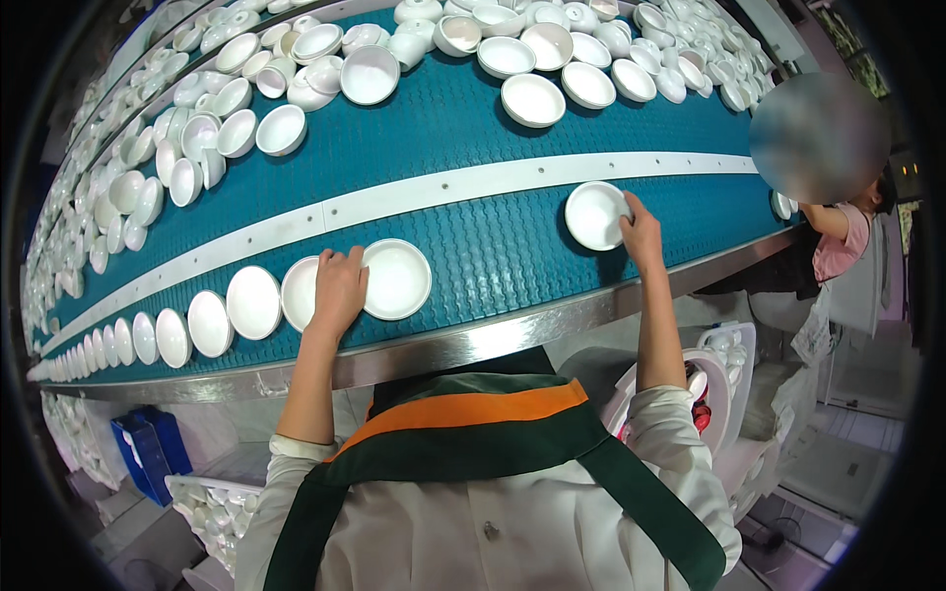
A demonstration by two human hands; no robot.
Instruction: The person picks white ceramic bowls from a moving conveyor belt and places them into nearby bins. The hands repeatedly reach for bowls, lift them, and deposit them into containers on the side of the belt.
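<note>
White round bowls stand in a row along the near lane of a blue conveyor belt (502, 244). With thumb at the rim, my left hand (340, 292) grips the left side of the row's rightmost bowl (397, 279). That hand partly hides the neighbouring bowl (298, 294) to its left. Farther right, my right hand (641, 230) holds another white bowl (594, 216) by its right rim, its hollow side facing me. A shadow falls on the belt below this bowl and my hand.
A white divider strip (443, 186) separates the lanes; many loose bowls (532, 100) crowd the far one. A metal edge (473, 347) runs before me. Below are a blue crate (151, 454), a bowl-filled basket (214, 517) and a pale tub (717, 421). Another person (842, 236) works at right.
</note>
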